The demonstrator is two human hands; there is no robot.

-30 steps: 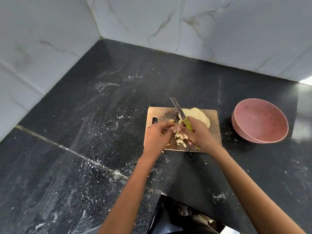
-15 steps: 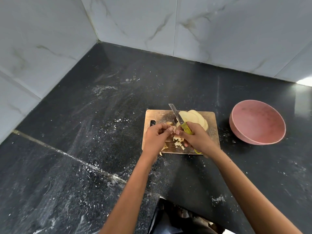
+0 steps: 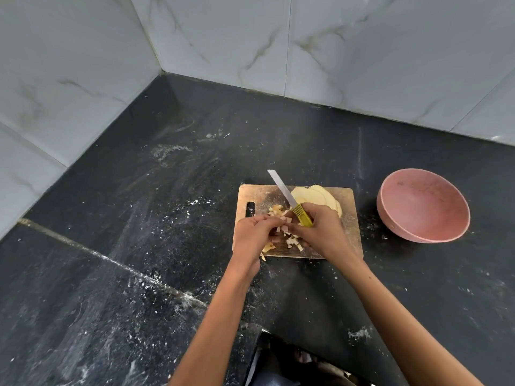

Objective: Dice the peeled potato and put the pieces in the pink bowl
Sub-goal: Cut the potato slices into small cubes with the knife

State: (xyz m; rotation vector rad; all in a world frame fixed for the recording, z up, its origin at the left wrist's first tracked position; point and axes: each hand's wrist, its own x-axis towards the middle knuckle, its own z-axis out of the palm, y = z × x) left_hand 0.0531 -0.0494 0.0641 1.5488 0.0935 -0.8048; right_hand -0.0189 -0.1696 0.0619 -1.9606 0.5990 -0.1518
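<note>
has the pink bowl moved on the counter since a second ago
No. The pink bowl sits the same way right of the cutting board, with a like gap; its small shift in frame matches the board's, so the camera moved.

No text, label, brand, number or sign can be read on anything in view.

The left hand has curled tighter over the potato bits, and the knife maybe tipped up a little.
</note>
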